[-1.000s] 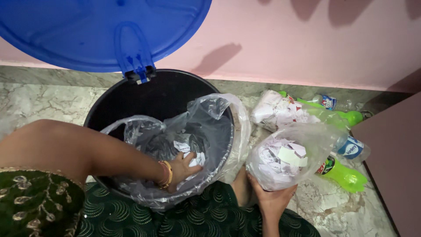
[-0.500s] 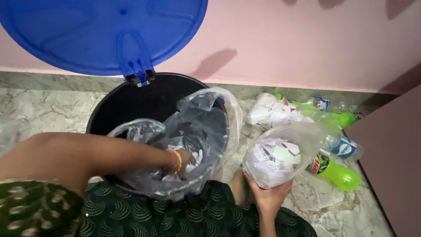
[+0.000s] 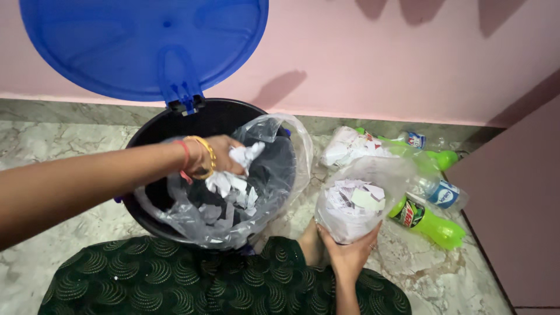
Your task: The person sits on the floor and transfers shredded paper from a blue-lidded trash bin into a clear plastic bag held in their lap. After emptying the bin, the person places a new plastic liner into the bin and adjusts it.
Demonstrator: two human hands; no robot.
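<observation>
My left hand (image 3: pixel 224 154), with gold bangles on the wrist, is raised over the black bin (image 3: pixel 192 125) and grips a bunch of torn white paper scraps (image 3: pixel 236 172). A clear plastic liner (image 3: pixel 274 175) lines the bin and holds more scraps. My right hand (image 3: pixel 349 251) cups from below a clear plastic bag (image 3: pixel 356 201) filled with torn paper, held just right of the bin above the floor.
The bin's blue lid (image 3: pixel 140 41) stands open against the pink wall. On the marble floor at right lie a green bottle (image 3: pixel 429 224), a clear bottle (image 3: pixel 440 192), another bag of paper (image 3: pixel 347 146). A dark cabinet side (image 3: pixel 519 204) is at far right.
My left hand has come up out of the liner, lifting a handful of paper scraps above the bin's rim. The right hand and its bag have stayed in place.
</observation>
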